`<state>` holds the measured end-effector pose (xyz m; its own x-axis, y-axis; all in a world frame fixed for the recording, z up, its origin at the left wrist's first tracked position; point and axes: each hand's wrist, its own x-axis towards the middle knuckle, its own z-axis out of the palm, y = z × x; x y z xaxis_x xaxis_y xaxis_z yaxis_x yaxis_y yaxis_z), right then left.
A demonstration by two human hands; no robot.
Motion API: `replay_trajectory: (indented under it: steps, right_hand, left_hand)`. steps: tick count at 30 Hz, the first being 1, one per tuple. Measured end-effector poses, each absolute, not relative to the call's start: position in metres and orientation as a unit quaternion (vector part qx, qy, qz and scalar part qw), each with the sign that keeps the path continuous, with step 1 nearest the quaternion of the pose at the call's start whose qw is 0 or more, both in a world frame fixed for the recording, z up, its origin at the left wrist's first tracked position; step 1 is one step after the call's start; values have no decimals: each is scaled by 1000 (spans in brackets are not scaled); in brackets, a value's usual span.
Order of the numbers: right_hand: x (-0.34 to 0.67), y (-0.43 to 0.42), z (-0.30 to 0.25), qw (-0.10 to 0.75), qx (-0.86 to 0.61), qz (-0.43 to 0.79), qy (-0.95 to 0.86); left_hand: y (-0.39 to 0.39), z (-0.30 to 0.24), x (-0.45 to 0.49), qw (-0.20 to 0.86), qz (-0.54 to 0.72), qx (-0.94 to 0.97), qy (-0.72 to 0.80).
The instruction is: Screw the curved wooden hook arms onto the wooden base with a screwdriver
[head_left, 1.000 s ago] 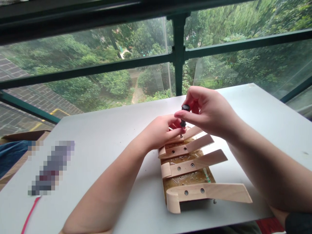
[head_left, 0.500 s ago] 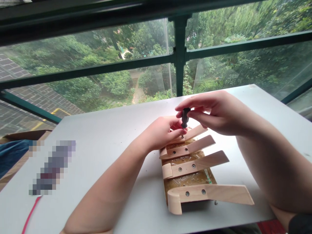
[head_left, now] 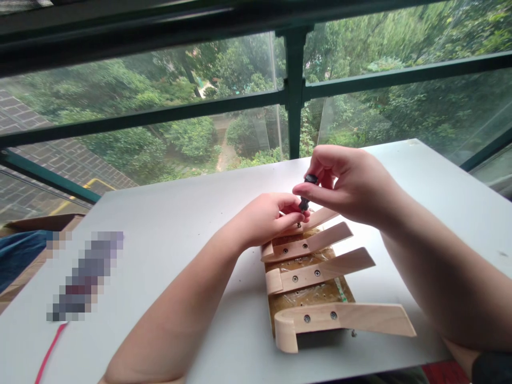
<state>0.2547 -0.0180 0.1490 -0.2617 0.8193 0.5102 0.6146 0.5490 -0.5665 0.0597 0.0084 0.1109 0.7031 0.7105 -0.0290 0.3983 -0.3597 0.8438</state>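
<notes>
Head view: right hand [head_left: 348, 184] grips black tool [head_left: 304, 204], left hand [head_left: 262, 218] its base.
Strips [head_left: 360, 316] toward six o'clock screwed; farthest strip [head_left: 321, 217] seemingly unfinished.

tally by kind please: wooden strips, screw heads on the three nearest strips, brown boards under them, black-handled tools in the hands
wooden strips: 4
screw heads, three nearest strips: 6
brown board: 1
black-handled tool: 1
total: 12

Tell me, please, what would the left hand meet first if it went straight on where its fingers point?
Probably the black tool held by the right hand; the left hand appears beside its lower end, though depth is unclear.
</notes>
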Motion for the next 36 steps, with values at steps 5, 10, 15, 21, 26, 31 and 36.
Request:
replay_trajectory:
  steps: [5, 10, 15, 21, 26, 31, 36]
  right_hand:
    - [266, -19, 155, 346, -382, 188, -836]
    - [275, -21, 159, 323, -365, 226, -843]
    - [272, -25, 163, 321, -413, 160, -837]
    - [260, -23, 158, 355, -474, 105, -799]
    - [252, -24, 154, 370, -489, 102, -783]
    - [256, -24, 155, 341, -434, 134, -823]
    - [267, -21, 157, 314, -340, 211, -861]
  left_hand:
    - [8, 111, 59, 440, 167, 814, 341]
    - [9, 112, 60, 426, 161, 827, 330]
    - [10, 110, 60, 429, 153, 826, 331]
    - [9, 108, 60, 452, 165, 815, 322]
    - [11, 109, 60, 428, 179, 822, 332]
    - [11, 109, 59, 417, 166, 829, 334]
    - [12, 110, 59, 400, 155, 840, 331]
